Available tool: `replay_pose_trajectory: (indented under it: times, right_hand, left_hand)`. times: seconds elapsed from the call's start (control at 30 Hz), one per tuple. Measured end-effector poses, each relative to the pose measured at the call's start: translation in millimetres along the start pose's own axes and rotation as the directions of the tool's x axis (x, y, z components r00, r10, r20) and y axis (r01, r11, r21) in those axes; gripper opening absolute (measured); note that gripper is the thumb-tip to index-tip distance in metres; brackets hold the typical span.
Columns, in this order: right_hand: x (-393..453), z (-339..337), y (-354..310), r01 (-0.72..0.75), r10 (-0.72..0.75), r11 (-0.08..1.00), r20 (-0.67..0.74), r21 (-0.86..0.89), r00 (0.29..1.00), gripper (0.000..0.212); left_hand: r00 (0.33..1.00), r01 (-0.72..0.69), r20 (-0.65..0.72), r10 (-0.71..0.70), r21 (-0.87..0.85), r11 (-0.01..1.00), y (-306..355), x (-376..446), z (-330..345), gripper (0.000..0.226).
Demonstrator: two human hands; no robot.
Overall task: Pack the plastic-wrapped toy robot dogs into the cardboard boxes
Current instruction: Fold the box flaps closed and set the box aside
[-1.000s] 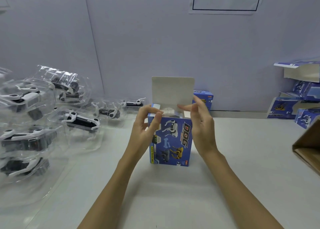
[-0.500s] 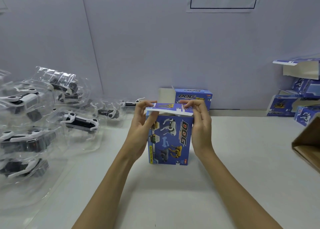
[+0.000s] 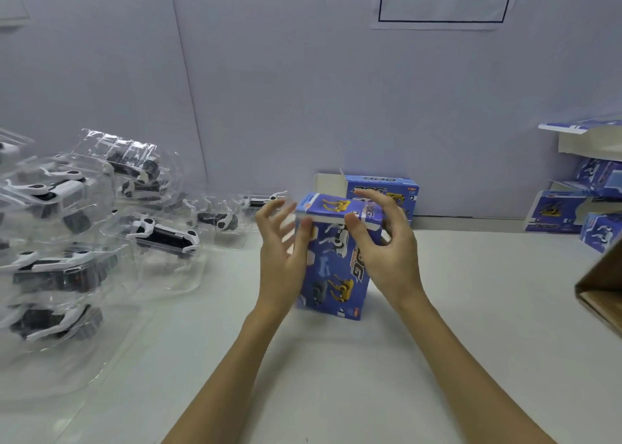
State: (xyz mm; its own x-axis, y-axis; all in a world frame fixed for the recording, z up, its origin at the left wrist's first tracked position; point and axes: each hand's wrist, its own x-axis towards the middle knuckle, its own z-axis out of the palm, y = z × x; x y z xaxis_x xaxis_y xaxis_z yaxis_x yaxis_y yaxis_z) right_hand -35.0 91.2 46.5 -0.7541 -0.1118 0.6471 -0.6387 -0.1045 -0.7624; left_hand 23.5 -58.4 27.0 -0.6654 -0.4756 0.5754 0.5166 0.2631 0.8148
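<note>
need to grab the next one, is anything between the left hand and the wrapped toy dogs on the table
Nothing visible does. The left hand is at the left side of the upright blue box, and only bare white table lies between it and the nearest wrapped toy dog to its left.

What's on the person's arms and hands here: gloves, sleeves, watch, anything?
Nothing worn that shows. The left hand and right hand are bare, with no gloves, rings or tape. Both forearms are uncovered from the wrist down to the bottom edge of the frame: no sleeve cuff, watch, wristband or cable in view. Nails look short and plain, though motion blur hides fine detail.
</note>
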Motion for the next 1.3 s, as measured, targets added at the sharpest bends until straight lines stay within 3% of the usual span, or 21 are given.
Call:
replay_pose_trajectory:
  times: [0.03,0.1,0.17,0.23,0.4,0.53,0.73,1.3]
  right_hand:
    - [-1,3,1,-0.022,0.022,1.0,-0.081,0.002,0.996,0.036]
    - [-5,10,1,-0.14,0.165,0.976,-0.152,0.164,0.974,0.035]
    - [-8,15,1,-0.25,0.28,0.916,-0.056,0.312,0.958,0.032]
    - [-8,15,0,-0.289,0.288,0.912,0.047,0.292,0.956,0.03]
    - [8,-7,2,-0.288,0.248,0.944,0.229,0.161,0.941,0.027]
    - [10,-15,3,-0.283,0.24,0.948,0.256,0.148,0.937,0.028]
    - [4,-7,3,-0.243,0.204,0.962,0.26,0.127,0.944,0.051]
    - [-1,-3,2,-0.236,0.177,0.953,0.285,0.188,0.942,0.043]
  left_hand:
    - [0.996,-0.069,-0.051,0.077,0.149,0.986,0,-1,1,0.054]
    - [0.965,-0.245,0.025,0.259,0.425,0.871,-1,-3,2,0.079]
    - [0.938,-0.339,0.159,0.308,0.6,0.724,0,-4,2,0.112]
    - [0.934,-0.35,0.196,0.299,0.676,0.649,2,-4,2,0.129]
    - [0.896,-0.445,0.309,0.321,0.629,0.638,3,3,-13,0.121]
    - [0.842,-0.535,0.438,0.315,0.609,0.585,0,5,-18,0.123]
    - [0.826,-0.563,0.451,0.338,0.651,0.509,-1,3,-14,0.126]
    - [0.825,-0.561,0.44,0.356,0.715,0.416,-7,1,-8,0.121]
